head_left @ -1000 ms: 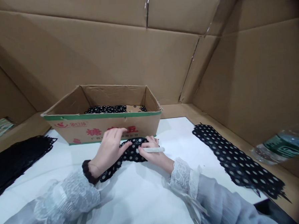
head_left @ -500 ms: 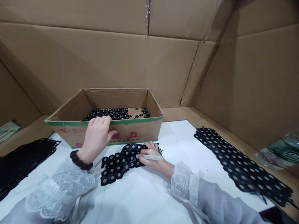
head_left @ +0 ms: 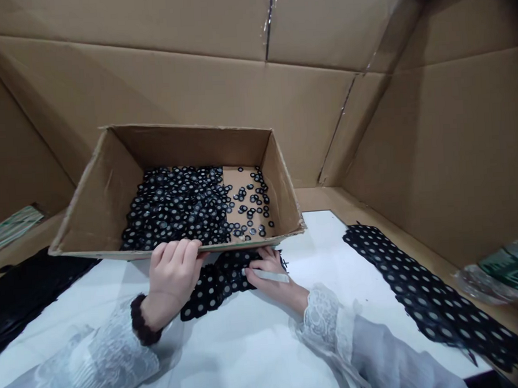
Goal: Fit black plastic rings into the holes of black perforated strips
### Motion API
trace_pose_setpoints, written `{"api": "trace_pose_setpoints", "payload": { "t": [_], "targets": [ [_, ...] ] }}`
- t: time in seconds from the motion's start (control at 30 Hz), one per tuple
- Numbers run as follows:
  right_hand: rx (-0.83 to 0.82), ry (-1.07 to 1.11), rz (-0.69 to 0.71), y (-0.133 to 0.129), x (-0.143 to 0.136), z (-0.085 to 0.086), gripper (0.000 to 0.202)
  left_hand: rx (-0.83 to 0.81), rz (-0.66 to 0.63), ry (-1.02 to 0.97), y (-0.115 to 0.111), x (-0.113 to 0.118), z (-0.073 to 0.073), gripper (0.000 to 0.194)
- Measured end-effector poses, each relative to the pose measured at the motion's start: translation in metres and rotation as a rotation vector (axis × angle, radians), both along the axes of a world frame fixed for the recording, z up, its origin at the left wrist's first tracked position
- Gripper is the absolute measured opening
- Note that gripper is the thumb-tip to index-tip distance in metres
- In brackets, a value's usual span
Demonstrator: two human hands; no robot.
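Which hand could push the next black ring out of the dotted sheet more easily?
Probably the right hand. It already holds the white stick and rests on the sheet. The left hand is busy gripping the near edge of the box, so it looks less ready.

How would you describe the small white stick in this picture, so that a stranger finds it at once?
Start at the open cardboard box holding black rings. Just below its near right corner, the right hand rests on a black dotted sheet. The white stick lies in its fingers, the only pale slim thing there.
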State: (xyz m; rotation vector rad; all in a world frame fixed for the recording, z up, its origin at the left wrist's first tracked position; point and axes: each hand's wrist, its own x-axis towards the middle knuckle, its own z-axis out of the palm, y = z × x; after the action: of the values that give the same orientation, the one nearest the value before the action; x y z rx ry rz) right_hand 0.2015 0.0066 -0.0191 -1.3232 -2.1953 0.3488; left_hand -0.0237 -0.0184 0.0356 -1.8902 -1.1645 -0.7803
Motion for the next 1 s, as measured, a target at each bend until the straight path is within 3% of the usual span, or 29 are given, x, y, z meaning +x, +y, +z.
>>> {"api": "trace_pose_setpoints", "payload": {
  "t": [0.27, 1.0],
  "targets": [
    [0.024, 0.054, 0.004, -0.004, 0.0, 0.002, 0.028, 0.065, -0.048, 0.019, -0.007, -0.001, -0.008, 0.015],
    [0.019, 0.057, -0.001, -0.003, 0.0, 0.001, 0.026, 0.068, -0.042, 0.007, -0.006, -0.002, -0.012, 0.019]
  ]
}}
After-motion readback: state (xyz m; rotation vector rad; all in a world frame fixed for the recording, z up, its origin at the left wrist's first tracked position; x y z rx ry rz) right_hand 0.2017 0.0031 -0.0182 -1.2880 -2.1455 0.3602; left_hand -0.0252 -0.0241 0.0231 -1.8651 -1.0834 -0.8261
